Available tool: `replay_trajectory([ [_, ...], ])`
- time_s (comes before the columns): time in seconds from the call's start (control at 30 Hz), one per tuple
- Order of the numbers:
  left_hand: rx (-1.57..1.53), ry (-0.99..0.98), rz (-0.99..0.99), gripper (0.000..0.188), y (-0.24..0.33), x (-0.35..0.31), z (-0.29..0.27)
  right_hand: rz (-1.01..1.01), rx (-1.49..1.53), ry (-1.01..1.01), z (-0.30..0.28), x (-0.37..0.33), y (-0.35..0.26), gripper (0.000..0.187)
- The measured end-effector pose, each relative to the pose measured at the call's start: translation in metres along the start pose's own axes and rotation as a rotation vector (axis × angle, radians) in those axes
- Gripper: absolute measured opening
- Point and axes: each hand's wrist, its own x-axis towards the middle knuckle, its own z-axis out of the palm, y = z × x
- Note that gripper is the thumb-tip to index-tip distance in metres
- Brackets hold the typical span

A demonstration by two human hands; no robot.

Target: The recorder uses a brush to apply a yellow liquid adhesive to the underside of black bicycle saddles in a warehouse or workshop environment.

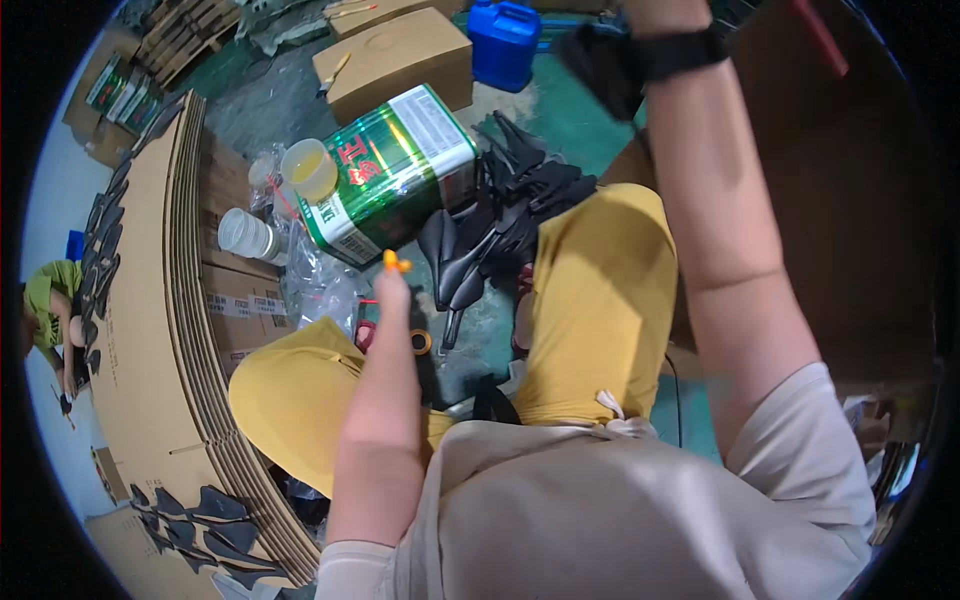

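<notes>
In the head view, a small orange object [397,262] is seen at the fingers of the left hand [393,286], which seems to be curled closed around it; it is held up just in front of the green metal tin [405,205]. The right hand [668,14] is cut off by the upper edge, so how far it is opened cannot be told; a black band [690,55] is seen across the wrist, and beside it a dark blurred piece [600,72] whose hold cannot be made out. A pile of black saddle-shaped parts [460,250] is lying on the green floor [590,125], right of the tin. The likeliest mishap is judged to be a spill: the translucent cup [310,170] is stood close to the tin's edge and could be knocked over by a careless reach of the left hand, whereupon the black parts or the yellow trousers [605,290] might be splashed. The heaped parts could also be scuffed if nudged against each other. Yellowish liquid is contained in the cup; the contents of the tin, the blue jerrycan [505,45] and the white plastic tubs [250,235] left of the tin are not shown
</notes>
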Motion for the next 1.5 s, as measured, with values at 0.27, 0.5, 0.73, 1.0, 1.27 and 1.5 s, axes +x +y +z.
replay_trajectory([
  [0.27,0.157,-0.265,-0.131,0.035,-0.025,-0.04,0.065,0.597,0.252,0.101,0.026,-0.091,0.09,0.023],
  [0.5,0.255,-0.228,-0.074,0.031,0.01,-0.033,0.092,0.652,0.17,0.172,0.013,-0.087,0.114,0.024],
  [0.73,0.24,-0.414,0.22,0.023,0.131,0.02,-0.001,0.639,0.227,0.008,-0.002,-0.09,0.136,0.031],
  [1.0,0.129,-0.469,0.846,0.025,0.266,-0.004,-0.182,0.688,0.26,-0.305,0.047,-0.094,0.082,0.028],
  [1.27,-0.334,-0.343,1.078,0.025,0.254,-0.01,-0.253,0.61,0.18,-0.656,0.101,-0.102,0.047,0.015],
  [1.5,-0.556,-0.305,0.985,0.022,0.24,-0.004,-0.26,0.785,0.265,-0.654,0.127,-0.094,0.044,0.02],
])
